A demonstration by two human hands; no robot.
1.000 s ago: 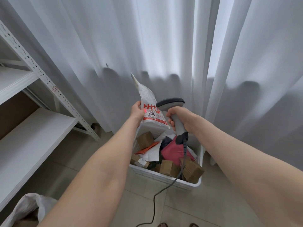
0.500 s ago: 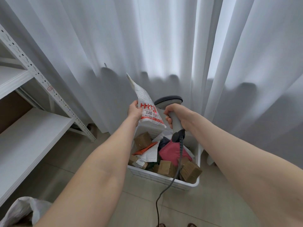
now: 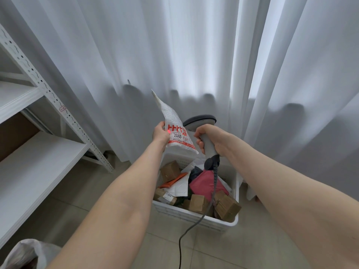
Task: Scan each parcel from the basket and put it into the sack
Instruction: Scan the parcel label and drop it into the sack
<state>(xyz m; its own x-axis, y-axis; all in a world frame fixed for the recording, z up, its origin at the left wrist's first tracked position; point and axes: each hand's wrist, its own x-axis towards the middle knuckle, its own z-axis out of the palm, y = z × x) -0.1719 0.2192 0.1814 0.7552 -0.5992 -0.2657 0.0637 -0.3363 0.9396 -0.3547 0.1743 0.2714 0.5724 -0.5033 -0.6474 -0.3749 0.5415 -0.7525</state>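
Scanning underway. Pinching white parcel (image 3: 175, 121) in left hand (image 3: 160, 133) above basket (image 3: 194, 216) at 12 o'clock; gripping scanner (image 3: 200, 121) in right hand (image 3: 206, 137), red dot on label. Not yet bagged; sack (image 3: 21, 253) at 7 o'clock; basket mostly full.

Both forearms, left hand (image 3: 160, 133) and right hand (image 3: 204, 137) are bare.

Pinches the white padded parcel (image 3: 175, 131) by its left edge with the left hand (image 3: 160, 133), centre frame, a red dot of light on its label. Grips the grey scanner (image 3: 200, 121) by its handle in the right hand (image 3: 207, 135) just to the right, cable (image 3: 179, 249) hanging down across the white basket (image 3: 194, 217) of boxes and mailers below. Sack (image 3: 23, 253) in the lower left corner.
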